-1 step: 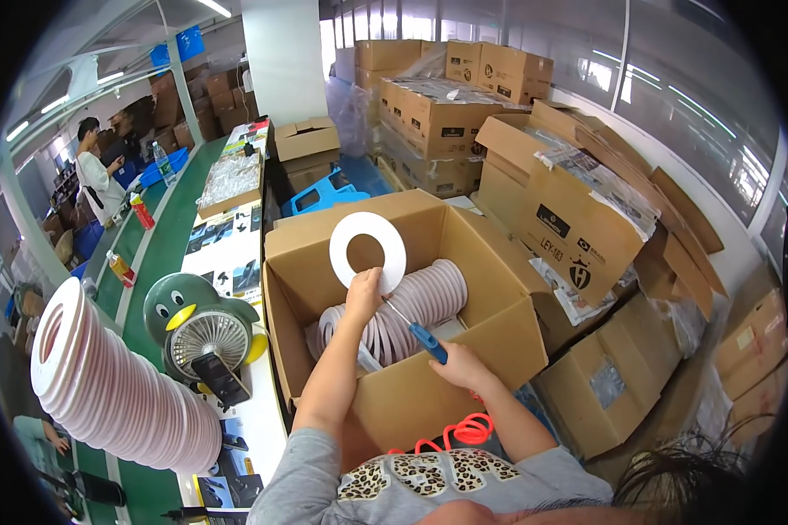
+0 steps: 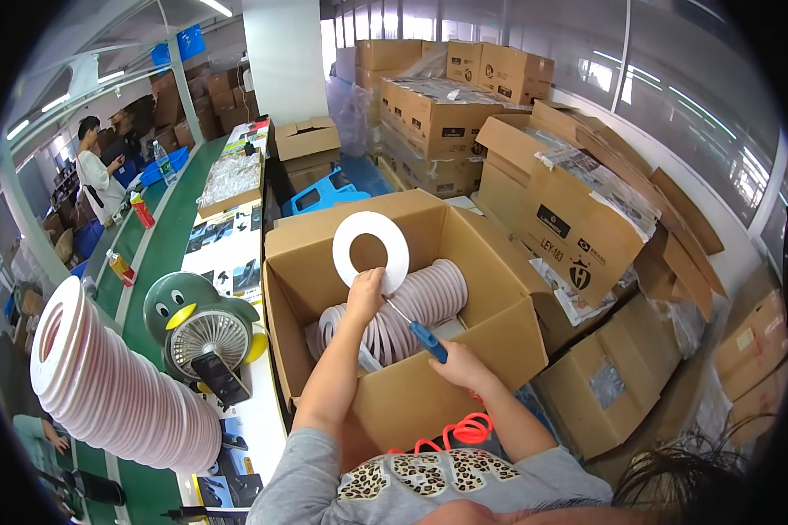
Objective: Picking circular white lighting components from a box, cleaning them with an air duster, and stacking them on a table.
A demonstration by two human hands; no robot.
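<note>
Fingers of my left hand (image 2: 365, 293) pinch the bottom edge of a white flat ring (image 2: 370, 251), held upright above the open cardboard box (image 2: 499, 337). My right hand (image 2: 458, 360) is wrapped around a blue-handled tool (image 2: 418, 332), tip near that ring. More stacked rings (image 2: 411, 311) lie below in the box, and a penguin-shaped fan (image 2: 203, 328) sits left.

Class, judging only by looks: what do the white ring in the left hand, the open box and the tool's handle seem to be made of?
White ring: probably foam or paper-backed sheet, matte, flat and thin. Open box: corrugated cardboard, dull brown, with folded flaps. Tool's handle: likely plastic, smooth blue; its thin shaft looks metallic.
</note>
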